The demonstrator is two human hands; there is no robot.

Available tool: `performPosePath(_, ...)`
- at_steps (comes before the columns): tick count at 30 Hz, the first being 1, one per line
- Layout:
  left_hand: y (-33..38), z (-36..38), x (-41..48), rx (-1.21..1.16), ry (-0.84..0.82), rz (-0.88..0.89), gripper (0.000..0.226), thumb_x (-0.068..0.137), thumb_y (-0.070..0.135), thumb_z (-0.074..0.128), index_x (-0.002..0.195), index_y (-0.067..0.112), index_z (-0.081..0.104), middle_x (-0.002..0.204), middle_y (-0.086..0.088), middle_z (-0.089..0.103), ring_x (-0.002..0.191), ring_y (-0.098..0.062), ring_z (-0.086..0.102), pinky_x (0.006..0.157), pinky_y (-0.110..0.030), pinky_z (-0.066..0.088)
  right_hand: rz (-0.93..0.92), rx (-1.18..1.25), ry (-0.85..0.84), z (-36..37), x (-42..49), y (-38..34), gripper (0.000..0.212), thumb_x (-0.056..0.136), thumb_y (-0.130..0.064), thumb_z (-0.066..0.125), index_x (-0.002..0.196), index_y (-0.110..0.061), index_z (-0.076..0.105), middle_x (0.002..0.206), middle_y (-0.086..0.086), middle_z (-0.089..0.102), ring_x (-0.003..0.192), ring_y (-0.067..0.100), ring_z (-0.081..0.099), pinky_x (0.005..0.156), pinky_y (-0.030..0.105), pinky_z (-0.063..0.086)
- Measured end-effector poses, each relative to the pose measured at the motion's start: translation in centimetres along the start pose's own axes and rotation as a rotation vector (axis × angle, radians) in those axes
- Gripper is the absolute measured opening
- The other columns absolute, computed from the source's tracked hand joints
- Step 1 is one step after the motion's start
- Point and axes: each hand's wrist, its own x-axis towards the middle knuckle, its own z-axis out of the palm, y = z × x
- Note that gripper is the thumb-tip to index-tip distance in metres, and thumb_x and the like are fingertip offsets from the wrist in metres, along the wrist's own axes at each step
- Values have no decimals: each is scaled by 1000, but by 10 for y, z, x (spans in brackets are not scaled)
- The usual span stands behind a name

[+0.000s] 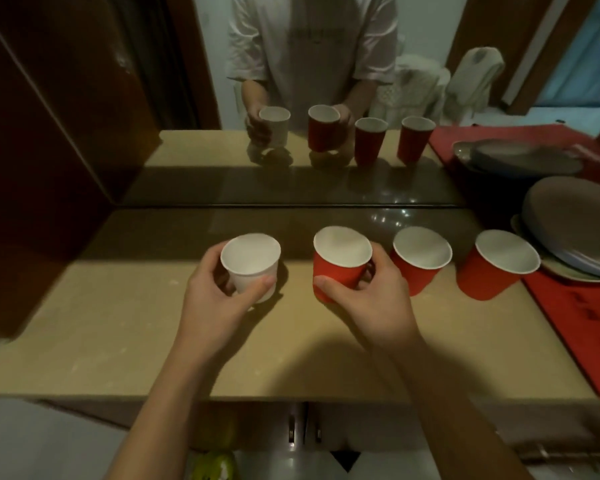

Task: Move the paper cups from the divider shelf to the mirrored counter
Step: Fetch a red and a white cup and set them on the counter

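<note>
The left hand (219, 292) is wrapped around a white paper cup (252, 265), thumb across its near side and fingers behind, and the right hand (368, 296) grasps a red paper cup (340, 261) the same way. Both cups are upright, at or just above the beige bench (118, 327); whether their bases touch it cannot be told. Counted, there are four paper cups on the real side of the mirror (309, 161): one white and three red, all white inside. The two free ones, a second red cup (418, 259) just right of the held red one and a third red cup (492, 268) further right, stand on the bench apart from each other. The four form a row running left to right, parallel to the mirror, which repeats them. At the right edge lies a red mat (582, 317) with dark marks on it too blurred to read, and on it a stack of plates (575, 226); their number cannot be counted. The cups carry no legible print.
</note>
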Motion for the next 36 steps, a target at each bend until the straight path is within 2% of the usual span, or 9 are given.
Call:
performPosePath(4,-5,3,21,70,-38,9,62,65,33,86,119,29,55,110,15,63,97,7,60,69,-4,47,15,-71,49,6,13,0,73,48,-61,76,112,-37,49,112,-12,63,107,12,60,95,43,51)
performPosePath(8,-14,3,29,153,-68,-1,68,66,36,86,124,26,51,112,14,62,101,-4,61,71,-8,49,36,-118,72,11,19,5,67,51,-51,82,107,-33,50,109,-8,63,105,15,61,95,43,52)
performPosePath(12,-19,4,29,247,-57,18,61,66,36,84,117,26,52,106,13,62,94,3,59,64,-4,44,33,-140,89,12,21,9,64,52,-43,86,104,-32,49,104,-11,61,102,13,61,94,40,52)
performPosePath(17,-17,1,31,313,-67,30,57,65,36,84,110,32,50,103,10,61,90,5,56,64,-8,40,21,-186,79,13,21,11,67,54,-40,89,106,-33,47,105,-10,59,102,12,60,91,32,50)
performPosePath(25,-15,-5,31,383,-118,28,59,63,46,81,110,34,49,108,7,62,91,-1,57,65,-16,42,31,-218,53,13,15,8,75,57,-38,89,120,-29,50,117,-5,63,113,17,58,98,41,49)
performPosePath(28,-12,-14,25,491,-144,13,69,61,53,78,120,33,49,114,10,58,95,-4,55,70,-24,48,2,-286,39,8,8,8,80,58,-41,89,127,-27,51,119,-6,62,113,13,57,97,35,48)
performPosePath(31,-11,-29,13,756,-208,115,77,71,54,72,136,24,43,127,2,54,109,-15,52,86,-36,49,-55,-384,50,-1,-4,10,82,67,-42,84,137,-23,46,127,-7,59,118,9,53,99,31,44)
performPosePath(33,-9,-39,0,928,-230,206,72,79,55,64,137,18,44,132,-4,54,118,-23,50,96,-41,46,-133,-520,55,-8,-17,13,73,76,-46,75,138,-23,44,126,-7,57,116,8,52,92,25,42)
performPosePath(36,-7,-49,-18,1068,-255,278,64,82,57,50,130,15,53,127,-8,59,116,-27,53,97,-44,44,-232,-737,56,-17,-37,16,56,85,-49,64,131,-22,49,119,-6,57,104,10,54,81,22,38)
